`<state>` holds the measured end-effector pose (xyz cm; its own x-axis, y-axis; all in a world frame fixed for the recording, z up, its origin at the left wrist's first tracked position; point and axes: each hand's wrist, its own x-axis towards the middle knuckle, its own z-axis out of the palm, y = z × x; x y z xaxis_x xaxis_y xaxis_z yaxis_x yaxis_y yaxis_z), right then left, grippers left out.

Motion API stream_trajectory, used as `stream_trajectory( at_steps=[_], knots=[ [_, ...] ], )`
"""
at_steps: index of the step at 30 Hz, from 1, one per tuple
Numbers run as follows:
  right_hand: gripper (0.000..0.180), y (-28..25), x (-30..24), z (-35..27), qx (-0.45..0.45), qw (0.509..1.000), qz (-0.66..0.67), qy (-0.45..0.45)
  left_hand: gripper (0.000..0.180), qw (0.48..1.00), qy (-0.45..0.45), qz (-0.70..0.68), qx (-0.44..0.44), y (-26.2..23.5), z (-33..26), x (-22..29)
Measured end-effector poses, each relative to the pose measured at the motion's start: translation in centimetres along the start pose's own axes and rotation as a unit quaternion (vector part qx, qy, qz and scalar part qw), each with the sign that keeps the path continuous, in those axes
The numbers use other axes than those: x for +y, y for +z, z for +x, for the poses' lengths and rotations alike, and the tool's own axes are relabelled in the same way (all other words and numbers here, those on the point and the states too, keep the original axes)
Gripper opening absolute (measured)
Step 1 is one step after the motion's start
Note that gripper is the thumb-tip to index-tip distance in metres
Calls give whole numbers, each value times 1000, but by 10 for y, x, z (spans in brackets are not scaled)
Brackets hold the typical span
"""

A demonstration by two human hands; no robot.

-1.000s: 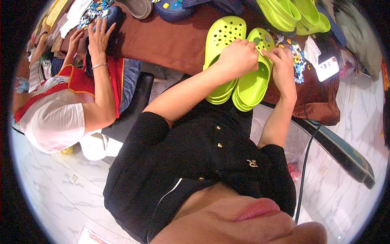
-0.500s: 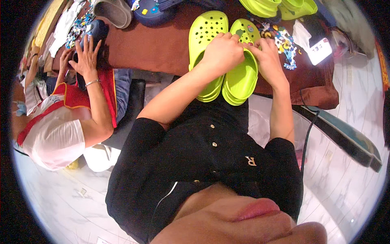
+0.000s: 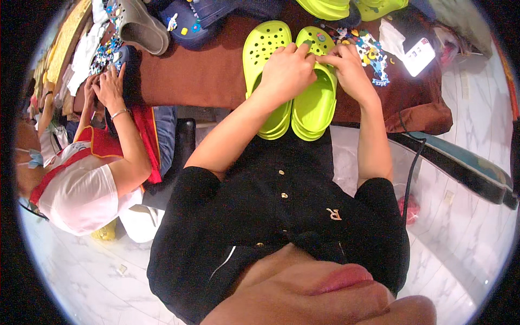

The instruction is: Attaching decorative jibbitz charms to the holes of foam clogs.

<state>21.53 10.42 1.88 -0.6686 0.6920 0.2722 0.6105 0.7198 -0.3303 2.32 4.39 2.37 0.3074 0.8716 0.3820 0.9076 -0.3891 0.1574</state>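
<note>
A pair of lime-green clogs stands at the front edge of the brown-covered table, toes pointing away from me. My left hand [image 3: 287, 75] reaches across the left clog [image 3: 269, 40], its curled fingers gripping the inner edge of the right clog [image 3: 316, 103]. On that right clog's upper, the bent fingers of my right hand [image 3: 351, 76] press near the opening, thumb and fingertips close together. Whether a small piece is between them is hidden. A round charm [image 3: 321, 37] sits on the right clog's toe, with a dark green charm [image 3: 307, 43] beside it.
Loose colourful charms [image 3: 371, 54] lie right of the clogs, beside a white phone-like object [image 3: 418, 57]. Grey [image 3: 141, 30] and navy clogs [image 3: 190, 24] stand far left, more lime clogs [image 3: 327, 8] at the back. A co-worker [image 3: 89, 189] sits at left. A black cable [image 3: 413, 173] hangs right.
The view has shifted slightly, so the table's things sit a little differently. My hands stay on the right clog, the right fingers more bent. The co-worker's spread hand has drawn its fingers together.
</note>
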Motion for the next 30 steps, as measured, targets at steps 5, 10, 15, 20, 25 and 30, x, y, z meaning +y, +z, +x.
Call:
stream_trajectory(
  at_steps=[5, 10, 15, 20, 25, 30],
  knots=[
    [29, 9, 2, -11, 138, 985, 92, 47, 47, 1000, -8, -14, -1, -4, -3, 1],
    [26, -9, 62, -10, 351, 916, -1, 194, 49, 1000, -6, -19, 8, -8, -2, 1],
    [33, -39, 205, -11, 496, 737, -201, 414, 49, 1000, 9, -21, 11, -5, 3, 1],
    [50, -49, 280, -14, 475, 678, -140, 542, 47, 999, 0, -38, 5, -7, -1, 0],
    [46, -59, 302, -25, 371, 677, -176, 611, 49, 999, -10, -31, -12, -10, -3, 2],
    [42, -56, 304, -31, 444, 677, -200, 552, 51, 999, -8, -31, -2, -10, -1, 2]
  ],
)
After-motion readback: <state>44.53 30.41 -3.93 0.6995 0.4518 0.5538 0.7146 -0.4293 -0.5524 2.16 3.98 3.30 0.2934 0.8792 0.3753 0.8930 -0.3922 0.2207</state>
